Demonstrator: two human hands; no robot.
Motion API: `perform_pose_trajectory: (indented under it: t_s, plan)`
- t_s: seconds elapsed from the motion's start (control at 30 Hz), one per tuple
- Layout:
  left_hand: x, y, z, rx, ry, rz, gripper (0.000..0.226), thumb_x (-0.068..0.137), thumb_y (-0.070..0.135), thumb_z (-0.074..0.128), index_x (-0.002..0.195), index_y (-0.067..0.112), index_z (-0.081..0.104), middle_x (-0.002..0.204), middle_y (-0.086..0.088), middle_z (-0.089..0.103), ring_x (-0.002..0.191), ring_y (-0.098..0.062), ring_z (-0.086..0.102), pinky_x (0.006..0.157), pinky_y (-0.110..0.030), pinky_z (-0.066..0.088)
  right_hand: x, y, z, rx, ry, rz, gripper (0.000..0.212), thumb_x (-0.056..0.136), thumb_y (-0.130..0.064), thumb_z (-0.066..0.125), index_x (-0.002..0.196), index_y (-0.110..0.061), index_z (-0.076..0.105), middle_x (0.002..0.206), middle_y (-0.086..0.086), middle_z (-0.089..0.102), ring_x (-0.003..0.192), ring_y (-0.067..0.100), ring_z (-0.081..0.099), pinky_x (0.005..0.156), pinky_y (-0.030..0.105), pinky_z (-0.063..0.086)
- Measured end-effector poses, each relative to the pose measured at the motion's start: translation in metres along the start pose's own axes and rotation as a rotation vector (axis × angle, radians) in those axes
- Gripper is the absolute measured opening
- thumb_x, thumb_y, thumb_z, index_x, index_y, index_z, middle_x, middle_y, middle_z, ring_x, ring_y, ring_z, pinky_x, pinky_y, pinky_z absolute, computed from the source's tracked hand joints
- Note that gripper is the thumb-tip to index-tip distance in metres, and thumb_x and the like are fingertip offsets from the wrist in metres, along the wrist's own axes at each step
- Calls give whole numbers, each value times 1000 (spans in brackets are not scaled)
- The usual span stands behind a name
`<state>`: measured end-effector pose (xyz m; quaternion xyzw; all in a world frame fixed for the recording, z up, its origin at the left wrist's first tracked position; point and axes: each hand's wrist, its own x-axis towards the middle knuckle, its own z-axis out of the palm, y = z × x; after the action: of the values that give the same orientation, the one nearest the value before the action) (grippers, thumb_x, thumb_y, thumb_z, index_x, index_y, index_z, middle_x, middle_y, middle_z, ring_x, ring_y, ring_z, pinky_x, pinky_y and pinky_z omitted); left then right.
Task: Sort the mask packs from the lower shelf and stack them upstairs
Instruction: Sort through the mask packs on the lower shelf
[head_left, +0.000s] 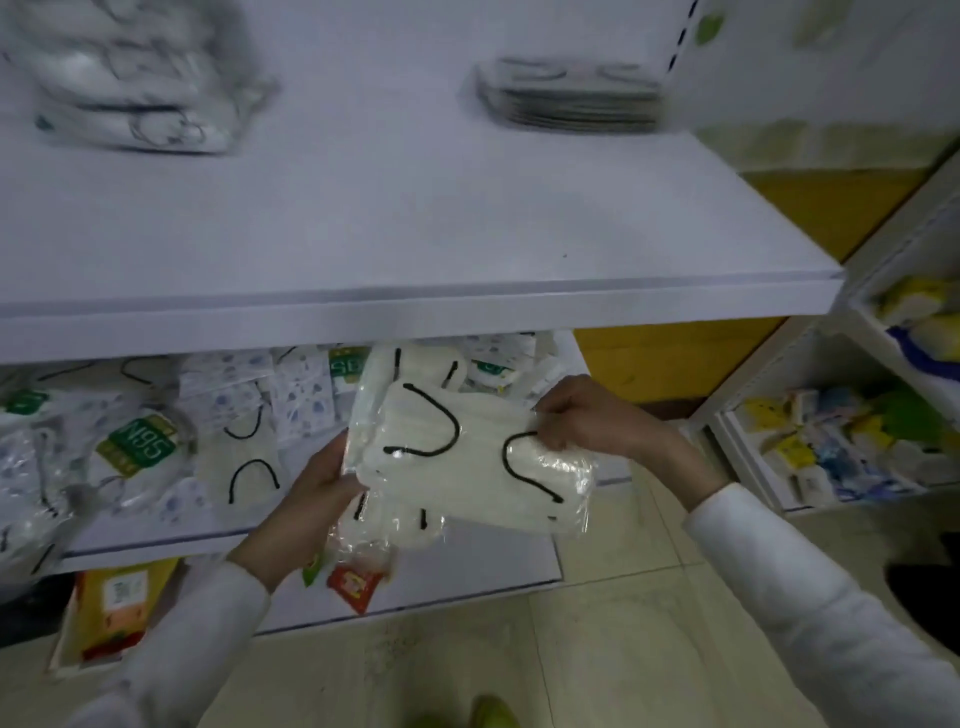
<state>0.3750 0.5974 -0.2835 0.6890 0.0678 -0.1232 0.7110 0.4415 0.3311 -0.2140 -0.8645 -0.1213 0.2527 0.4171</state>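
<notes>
I hold a small bundle of clear-wrapped white mask packs with black ear loops (467, 457) in front of the lower shelf (156, 543). My left hand (317, 488) grips the bundle's left edge from below. My right hand (587, 415) pinches the top pack's right end. More mask packs lie loose on the lower shelf, among them an N95 pack (143, 441) and a white pack with black loops (244, 462). On the upper shelf (415, 291) stand two stacks of packs, one at back left (135, 83) and one at back right (571, 96).
A second white rack (779, 384) at the right holds yellow, blue and green packets. Below the lower shelf sit a yellow bag (119, 608) and a red packet (353, 582). Beige tiled floor lies beneath me. A dark shape shows at the right edge (930, 592).
</notes>
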Motion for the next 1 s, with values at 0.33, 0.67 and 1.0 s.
perform_pose_trajectory:
  t_s: [0.33, 0.67, 1.0]
  plan:
    - [-46, 88, 32, 75, -269, 193, 37, 55, 25, 82, 90, 31, 74, 87, 1, 75, 78, -15, 70, 61, -21, 53, -88, -36, -91, -258, -53, -199, 8, 91, -5, 61, 96, -4, 67, 62, -10, 65, 57, 5, 64, 58, 19, 48]
    - [-47, 164, 104, -110, 274, 625, 29, 87, 14, 63, 108, 33, 57, 91, 21, 69, 82, 3, 64, 64, -13, 51, -109, -94, -107, 463, 440, -480, 23, 83, 7, 61, 76, -13, 69, 61, 3, 63, 55, 14, 64, 55, 24, 55]
    - [-5, 197, 145, -654, 325, 430, 37, 93, 31, 56, 130, 25, 51, 119, 1, 65, 108, -19, 63, 92, -39, 51, -71, -117, -74, 169, 690, -423, 24, 79, -6, 68, 75, -29, 63, 80, -3, 65, 74, 13, 60, 69, 30, 52]
